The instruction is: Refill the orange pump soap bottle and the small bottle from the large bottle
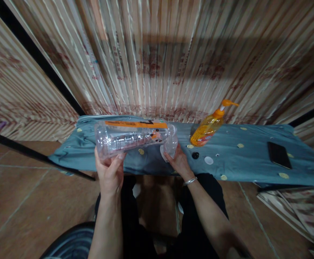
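Note:
A large clear plastic bottle (131,137) with an orange label lies sideways in the air just above the near edge of a low table covered in blue-grey cloth (248,154). My left hand (109,169) grips its base end from below, fingers curled around it. My right hand (176,160) is closed on the bottle's neck end at the right. The bottle looks empty.
An orange pump bottle of liquid (209,126) stands on the cloth to the right of my hands. A small black cap (195,155) and a white cap (208,160) lie near it. A black phone (279,154) rests further right. Striped curtains hang behind the table.

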Available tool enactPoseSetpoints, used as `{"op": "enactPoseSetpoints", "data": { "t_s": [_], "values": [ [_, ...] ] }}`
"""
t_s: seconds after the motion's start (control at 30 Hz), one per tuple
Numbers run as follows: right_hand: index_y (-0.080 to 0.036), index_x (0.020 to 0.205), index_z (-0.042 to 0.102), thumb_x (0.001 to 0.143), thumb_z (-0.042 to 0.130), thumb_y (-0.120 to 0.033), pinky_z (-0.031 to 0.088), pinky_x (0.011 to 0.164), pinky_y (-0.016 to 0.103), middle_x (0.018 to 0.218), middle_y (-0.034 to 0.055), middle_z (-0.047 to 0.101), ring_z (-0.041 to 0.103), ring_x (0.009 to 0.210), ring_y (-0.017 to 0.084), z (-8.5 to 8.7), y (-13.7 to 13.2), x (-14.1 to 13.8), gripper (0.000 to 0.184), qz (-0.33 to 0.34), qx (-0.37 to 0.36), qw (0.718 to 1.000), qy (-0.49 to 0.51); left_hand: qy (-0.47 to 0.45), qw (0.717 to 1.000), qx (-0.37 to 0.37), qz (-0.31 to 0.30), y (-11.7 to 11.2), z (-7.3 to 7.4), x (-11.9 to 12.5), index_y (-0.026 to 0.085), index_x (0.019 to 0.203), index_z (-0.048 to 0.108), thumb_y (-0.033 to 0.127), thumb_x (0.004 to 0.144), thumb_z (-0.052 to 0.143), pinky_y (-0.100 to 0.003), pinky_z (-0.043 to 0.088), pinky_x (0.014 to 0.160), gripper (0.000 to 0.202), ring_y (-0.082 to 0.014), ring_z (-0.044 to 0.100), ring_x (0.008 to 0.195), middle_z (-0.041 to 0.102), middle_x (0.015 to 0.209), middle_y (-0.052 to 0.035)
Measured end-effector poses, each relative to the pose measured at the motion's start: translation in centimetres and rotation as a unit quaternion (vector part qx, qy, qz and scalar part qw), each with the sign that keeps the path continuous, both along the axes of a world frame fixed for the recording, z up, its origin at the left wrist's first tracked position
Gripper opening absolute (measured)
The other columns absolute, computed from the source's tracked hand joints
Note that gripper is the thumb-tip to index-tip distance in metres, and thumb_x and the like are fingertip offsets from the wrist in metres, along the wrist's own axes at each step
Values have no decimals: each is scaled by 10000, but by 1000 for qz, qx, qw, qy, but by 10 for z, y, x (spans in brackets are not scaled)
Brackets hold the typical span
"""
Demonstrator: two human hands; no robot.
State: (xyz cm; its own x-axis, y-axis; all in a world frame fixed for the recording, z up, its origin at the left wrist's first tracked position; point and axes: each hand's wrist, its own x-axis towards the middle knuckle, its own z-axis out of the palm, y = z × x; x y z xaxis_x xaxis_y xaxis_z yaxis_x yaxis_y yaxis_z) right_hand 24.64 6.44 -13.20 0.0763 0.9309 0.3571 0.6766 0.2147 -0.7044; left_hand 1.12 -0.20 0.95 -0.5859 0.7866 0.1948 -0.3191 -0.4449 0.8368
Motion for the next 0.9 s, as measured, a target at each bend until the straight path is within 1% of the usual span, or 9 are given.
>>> {"op": "enactPoseSetpoints", "data": {
  "t_s": [0.07, 0.13, 0.27, 0.33, 0.43, 0.57, 0.63, 0.73, 0.9],
  "values": [
    [-110, 1518, 483, 909, 645, -526, 585, 1039, 582, 1374, 249, 718, 733, 1216, 395, -1, 0, 0, 755, 2, 4, 1000, -1, -1, 1000, -1, 0, 0, 1, 1, 264, 1073, 712, 405, 437, 1053, -325, 603, 870, 735, -152, 676, 846, 690, 950, 7],
    [-118, 1524, 478, 917, 633, -540, 584, 1040, 584, 1387, 250, 710, 727, 1230, 399, -1, 0, 0, 754, 4, 7, 1000, -3, 0, 1000, -4, -3, -1, 2, 1, 265, 1084, 708, 402, 445, 1048, -336, 603, 891, 737, -159, 677, 862, 696, 966, 3],
    [-119, 1525, 474, 922, 621, -571, 589, 1025, 593, 1362, 253, 721, 730, 1219, 411, -2, 1, 1, 768, 1, 6, 1000, -11, 13, 1000, -10, -5, -1, 1, 0, 264, 1113, 715, 407, 472, 1038, -355, 587, 940, 732, -176, 681, 914, 718, 1071, -24],
    [-143, 1526, 475, 927, 620, -568, 588, 1026, 591, 1357, 238, 726, 735, 1209, 404, -3, 1, 2, 748, 2, 7, 1000, -13, 25, 1000, -9, -8, -1, 0, -1, 274, 1129, 717, 419, 492, 1030, -359, 585, 944, 724, -185, 686, 931, 726, 1092, -29],
    [-169, 1538, 460, 935, 617, -565, 587, 1029, 586, 1364, 223, 728, 739, 1202, 395, -4, 0, 2, 738, -1, 11, 1000, -16, 29, 1000, -8, -6, -1, 0, -1, 284, 1126, 723, 424, 489, 1031, -348, 594, 923, 721, -187, 693, 929, 732, 1065, -23],
    [-124, 1537, 458, 934, 610, -577, 588, 1033, 582, 1362, 246, 724, 737, 1207, 401, -4, 0, 2, 770, 1, 6, 1000, -22, 30, 999, -11, -12, -1, 1, -2, 285, 1129, 720, 429, 487, 1033, -359, 596, 941, 728, -188, 698, 936, 735, 1076, -24],
    [-141, 1543, 459, 934, 613, -573, 591, 1032, 572, 1366, 232, 724, 737, 1209, 389, -4, 0, 1, 762, 1, 6, 1000, -17, 29, 999, -14, -16, -1, 1, -2, 281, 1142, 715, 425, 488, 1036, -368, 588, 960, 742, -193, 698, 951, 732, 1085, -26],
    [-174, 1546, 460, 937, 618, -568, 592, 1023, 569, 1354, 214, 733, 742, 1192, 379, -4, 0, 1, 742, -1, 7, 1000, -12, 20, 1000, -17, -7, -1, 0, -2, 286, 1139, 720, 418, 468, 1043, -370, 587, 957, 756, -194, 696, 948, 729, 1075, -22],
    [-125, 1509, 487, 947, 594, -612, 598, 998, 575, 1336, 249, 733, 747, 1173, 402, -5, 0, 1, 751, 3, 17, 1000, -19, 31, 999, -9, -12, 0, -1, -2, 283, 1125, 708, 409, 502, 1028, -411, 564, 1007, 711, -214, 689, 988, 713, 1068, -21]
  ]
}}
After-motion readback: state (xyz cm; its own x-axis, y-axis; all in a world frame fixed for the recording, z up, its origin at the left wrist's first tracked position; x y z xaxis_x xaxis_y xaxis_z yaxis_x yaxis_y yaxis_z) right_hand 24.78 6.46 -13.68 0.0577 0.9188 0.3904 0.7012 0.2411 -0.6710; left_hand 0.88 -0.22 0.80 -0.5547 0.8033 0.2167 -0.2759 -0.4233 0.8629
